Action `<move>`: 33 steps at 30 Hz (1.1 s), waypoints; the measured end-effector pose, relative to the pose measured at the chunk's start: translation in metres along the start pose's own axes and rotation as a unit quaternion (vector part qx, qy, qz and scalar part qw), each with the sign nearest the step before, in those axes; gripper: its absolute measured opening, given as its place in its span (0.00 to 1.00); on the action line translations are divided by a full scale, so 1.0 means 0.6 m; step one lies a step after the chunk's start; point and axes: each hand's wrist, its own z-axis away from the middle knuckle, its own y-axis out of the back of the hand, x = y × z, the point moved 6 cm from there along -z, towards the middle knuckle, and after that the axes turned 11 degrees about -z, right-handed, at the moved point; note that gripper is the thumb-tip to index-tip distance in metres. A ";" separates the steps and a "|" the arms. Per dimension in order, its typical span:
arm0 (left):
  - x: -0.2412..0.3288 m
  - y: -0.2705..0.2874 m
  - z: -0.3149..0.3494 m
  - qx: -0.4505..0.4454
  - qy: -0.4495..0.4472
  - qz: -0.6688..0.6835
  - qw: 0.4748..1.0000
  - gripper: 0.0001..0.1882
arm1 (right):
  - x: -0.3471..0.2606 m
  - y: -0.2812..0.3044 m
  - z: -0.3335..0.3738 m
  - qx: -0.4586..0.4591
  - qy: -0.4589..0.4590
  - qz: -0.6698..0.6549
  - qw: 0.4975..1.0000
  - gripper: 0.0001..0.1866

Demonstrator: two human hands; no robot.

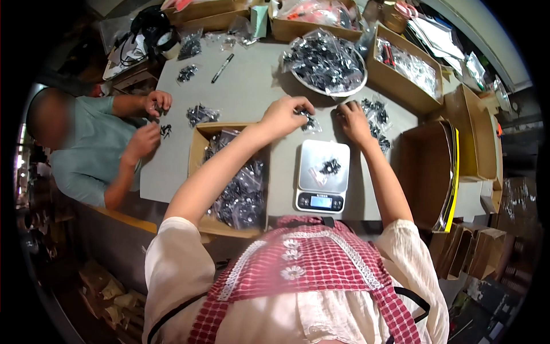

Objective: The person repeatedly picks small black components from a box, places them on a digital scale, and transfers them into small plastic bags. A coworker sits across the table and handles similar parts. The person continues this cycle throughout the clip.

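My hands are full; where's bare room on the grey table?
Broad room between the slim dark pen and the round white bowl; narrower between the silver-topped white scale and the brown cardboard box on its left. Crowded right of the right hand: clear plastic bags of black parts.

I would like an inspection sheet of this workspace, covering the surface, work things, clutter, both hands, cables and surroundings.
Surface: grey table, largely covered.
Work things: small bag of black parts in hand; digital scale, display lit, bearing another bag; open cardboard box and round bowl, both full of bags.
Clutter: pen; loose bags.
Hands: left hand pinches the small bag; right hand is at the table, grip unclear.
Cables: nothing seen for certain.
Surroundings: co-worker in green at left; tall open carton at right.
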 end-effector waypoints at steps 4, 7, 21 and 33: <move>0.068 -0.055 0.047 -0.017 -0.052 -0.034 0.998 0.18 | 0.052 0.054 0.034 0.065 -0.034 -0.032 0.997 0.24; 0.071 -0.083 0.067 -0.008 -0.007 0.010 1.000 0.19 | 0.012 0.082 0.077 0.071 -0.024 -0.078 0.994 0.28; 0.089 -0.156 0.102 0.039 0.014 0.046 0.998 0.29 | -0.092 0.134 0.271 0.158 -0.179 -0.244 0.940 0.15; 0.028 -0.112 0.180 0.039 0.274 0.688 0.671 0.09 | -0.034 0.108 0.191 0.090 -0.194 -0.326 0.921 0.19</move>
